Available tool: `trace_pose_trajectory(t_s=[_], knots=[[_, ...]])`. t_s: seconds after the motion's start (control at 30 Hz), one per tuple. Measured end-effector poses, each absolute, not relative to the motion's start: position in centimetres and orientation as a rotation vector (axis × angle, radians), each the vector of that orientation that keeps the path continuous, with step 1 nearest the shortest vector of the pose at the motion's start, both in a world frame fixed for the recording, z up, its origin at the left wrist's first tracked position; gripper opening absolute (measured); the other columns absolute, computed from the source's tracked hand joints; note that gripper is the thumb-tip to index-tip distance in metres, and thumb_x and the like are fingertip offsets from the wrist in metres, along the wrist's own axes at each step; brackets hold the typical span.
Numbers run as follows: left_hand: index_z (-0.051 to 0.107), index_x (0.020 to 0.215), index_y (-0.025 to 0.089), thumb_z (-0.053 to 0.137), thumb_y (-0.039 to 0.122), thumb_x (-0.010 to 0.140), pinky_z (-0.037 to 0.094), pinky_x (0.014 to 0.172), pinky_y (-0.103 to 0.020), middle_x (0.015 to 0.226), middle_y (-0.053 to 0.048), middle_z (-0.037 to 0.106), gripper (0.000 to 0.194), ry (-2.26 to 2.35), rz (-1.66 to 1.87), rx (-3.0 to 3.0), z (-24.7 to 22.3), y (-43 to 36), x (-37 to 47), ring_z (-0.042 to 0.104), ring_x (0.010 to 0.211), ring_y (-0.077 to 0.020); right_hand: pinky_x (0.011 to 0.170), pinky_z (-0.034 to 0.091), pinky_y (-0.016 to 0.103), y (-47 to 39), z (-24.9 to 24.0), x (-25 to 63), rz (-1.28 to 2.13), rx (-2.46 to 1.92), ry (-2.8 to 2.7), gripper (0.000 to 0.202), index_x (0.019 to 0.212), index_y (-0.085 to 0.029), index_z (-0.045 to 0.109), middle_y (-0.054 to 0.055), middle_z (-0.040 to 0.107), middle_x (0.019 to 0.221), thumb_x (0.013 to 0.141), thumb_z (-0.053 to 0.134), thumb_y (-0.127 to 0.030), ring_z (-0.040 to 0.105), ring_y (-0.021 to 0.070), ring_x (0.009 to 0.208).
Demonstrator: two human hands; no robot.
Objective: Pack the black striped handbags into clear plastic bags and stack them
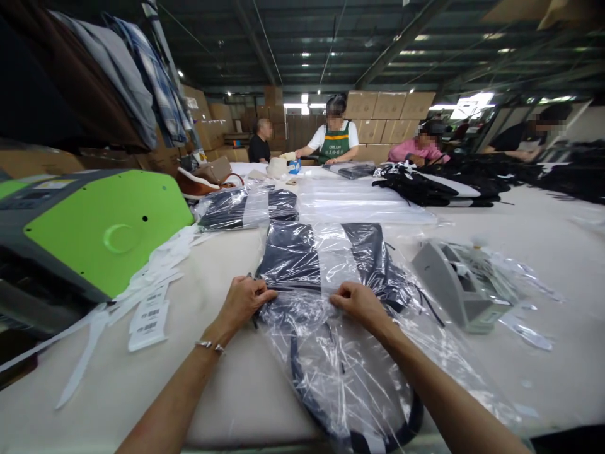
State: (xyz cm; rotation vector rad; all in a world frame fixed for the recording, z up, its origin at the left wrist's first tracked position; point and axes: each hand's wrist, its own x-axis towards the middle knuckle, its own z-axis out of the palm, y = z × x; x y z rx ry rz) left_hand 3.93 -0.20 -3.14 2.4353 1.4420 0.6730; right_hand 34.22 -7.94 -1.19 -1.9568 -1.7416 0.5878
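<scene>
The bag (288, 261) lay flat on the table (212, 258) right before me, inside clear plastic (340, 353), a pale band (336, 252) across its middle. My left hand (243, 297) had its fingers curled closed on the plastic at the bag's near left corner; my right hand (359, 306) pinched it by the band's near end. A dark strap (416, 416) looped toward me under the film. Labels (150, 321) lay to my left, near the green machine (113, 233); a grey holder (463, 287) stood to my right.
</scene>
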Motion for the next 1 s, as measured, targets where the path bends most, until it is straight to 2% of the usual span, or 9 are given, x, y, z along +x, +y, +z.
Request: trace_pose_trajectory(t_s=[0.13,0.3,0.37,0.43,0.53,0.6,0.73,0.87,1.0], knots=[[0.061,0.063,0.021,0.067,0.047,0.087,0.034,0.089,-0.037,0.061,0.002,0.064,0.036,1.524,0.656,2.445,-2.3,-1.0,4.4,0.057,0.066,-0.0181,0.061,0.036,0.025,-7.7,-1.9,34.7,0.646,-1.932,-1.684,0.019,0.072,-0.021,0.070,0.000,0.070,0.070,0.080,0.065,-0.037,0.062,0.0159,0.068],[0.065,0.089,0.021,0.059,0.026,0.093,0.037,0.094,-0.041,0.093,-0.006,0.069,0.009,1.623,0.932,2.639,1.7,-5.5,8.4,0.060,0.094,-0.0243,0.060,0.036,0.025,-7.4,-2.1,35.2,0.696,-1.932,-1.658,0.020,0.072,-0.020,0.071,0.000,0.070,0.071,0.078,0.069,-0.040,0.063,0.0162,0.068],[0.065,0.092,0.021,0.054,0.025,0.096,0.042,0.091,-0.039,0.096,-0.006,0.070,0.013,1.430,0.932,2.691,2.1,-7.8,11.1,0.061,0.096,-0.0233,0.059,0.035,0.025,-7.3,-2.1,35.3,0.664,-1.937,-1.675,0.022,0.071,-0.020,0.069,0.000,0.069,0.069,0.077,0.071,-0.041,0.061,0.0159,0.067],[0.066,0.106,0.021,0.054,0.029,0.097,0.044,0.097,-0.041,0.112,-0.008,0.070,0.017,1.197,0.823,2.767,1.1,-9.7,13.6,0.061,0.110,-0.0244,0.057,0.033,0.025,-7.3,-2.2,35.4,0.621,-1.974,-1.695,0.025,0.070,-0.021,0.068,0.000,0.068,0.068,0.077,0.072,-0.044,0.060,0.0156,0.065],[0.055,0.134,0.020,0.059,0.040,0.095,0.035,0.113,-0.049,0.140,-0.011,0.060,0.044,1.134,0.603,2.875,-2.1,-10.9,15.7,0.050,0.134,-0.0292,0.056,0.031,0.026,-7.1,-2.2,35.4,0.534,-2.040,-1.729,0.030,0.071,-0.020,0.067,0.002,0.068,0.069,0.076,0.073,-0.049,0.058,0.0164,0.064],[0.048,0.142,0.019,0.061,0.044,0.093,0.030,0.118,-0.053,0.148,-0.013,0.053,0.057,1.209,0.519,2.904,-4.0,-11.0,16.0,0.045,0.140,-0.0307,0.057,0.031,0.027,-7.1,-2.0,35.5,0.491,-2.039,-1.759,0.027,0.071,-0.020,0.067,0.003,0.068,0.070,0.077,0.073,-0.046,0.059,0.0169,0.065],[0.043,0.146,0.019,0.063,0.044,0.092,0.027,0.121,-0.052,0.153,-0.012,0.047,0.063,1.261,0.496,2.932,-5.4,-10.7,15.5,0.041,0.143,-0.0301,0.066,0.040,0.027,-8.7,-0.1,37.3,0.450,-1.827,-1.756,0.012,0.080,-0.020,0.070,0.002,0.071,0.075,0.081,0.067,-0.031,0.063,0.0173,0.071],[0.044,0.146,0.019,0.063,0.043,0.092,0.028,0.121,-0.052,0.153,-0.011,0.048,0.061,1.256,0.521,2.929,-5.2,-10.7,15.5,0.042,0.143,-0.0292,0.075,0.048,0.032,-13.3,3.3,44.2,0.378,-1.745,-1.468,0.029,0.092,-0.022,0.073,0.004,0.075,0.088,0.082,0.063,-0.048,0.068,0.0214,0.079],[0.047,0.144,0.020,0.062,0.038,0.092,0.029,0.120,-0.052,0.151,-0.011,0.051,0.057,1.235,0.613,2.954,-5.7,-10.7,15.5,0.045,0.140,-0.0291,0.081,0.048,0.040,-18.0,4.9,54.1,-0.040,-2.015,-1.088,0.040,0.097,-0.024,0.074,0.007,0.076,0.095,0.077,0.060,-0.055,0.068,0.0279,0.087]])
